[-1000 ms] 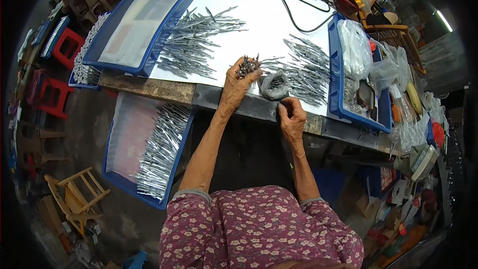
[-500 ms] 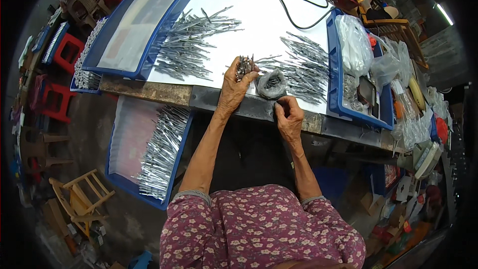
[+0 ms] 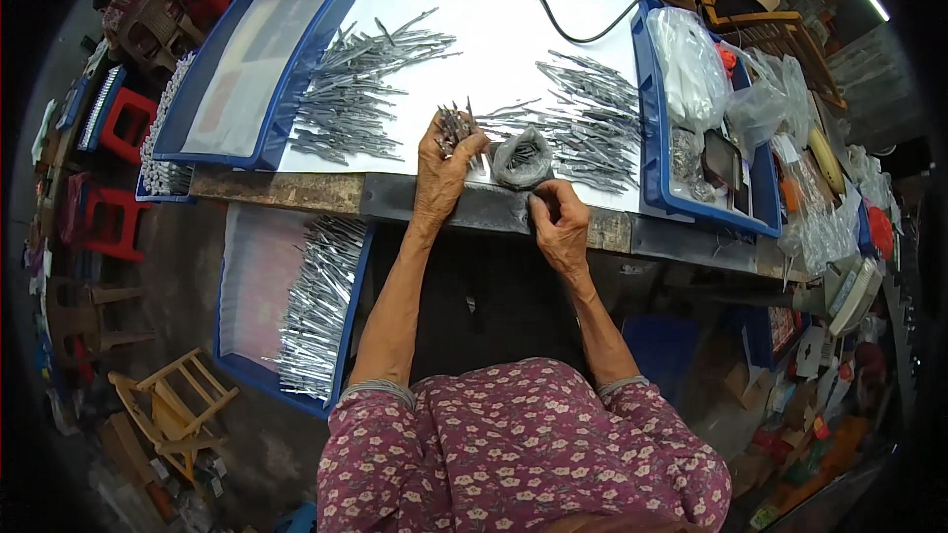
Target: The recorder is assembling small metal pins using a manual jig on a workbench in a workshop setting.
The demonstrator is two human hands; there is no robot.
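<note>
My left hand (image 3: pixel 441 170) grips a small bundle of thin grey metal pieces (image 3: pixel 455 122) upright at the near edge of the white table (image 3: pixel 474 0). My right hand (image 3: pixel 559 222) rests on the table's dark front edge, fingers pinched around something small that I cannot make out. Between my hands sits a small clear bag (image 3: pixel 520 158) with dark small parts inside. One pile of grey metal pieces (image 3: pixel 360 94) lies left of my hands, and another pile (image 3: pixel 592 128) lies to the right.
A blue tray (image 3: pixel 259 59) with a clear liner sits at the table's left. A second blue tray (image 3: pixel 691 128) at the right holds plastic bags. Below the table, another blue tray (image 3: pixel 296 306) holds several metal pieces. A black cable (image 3: pixel 583 10) loops at the back. Red stools (image 3: pixel 99 168) stand left.
My left hand has stayed on the bundle. My right hand has stayed at the table edge, shifting only slightly.
</note>
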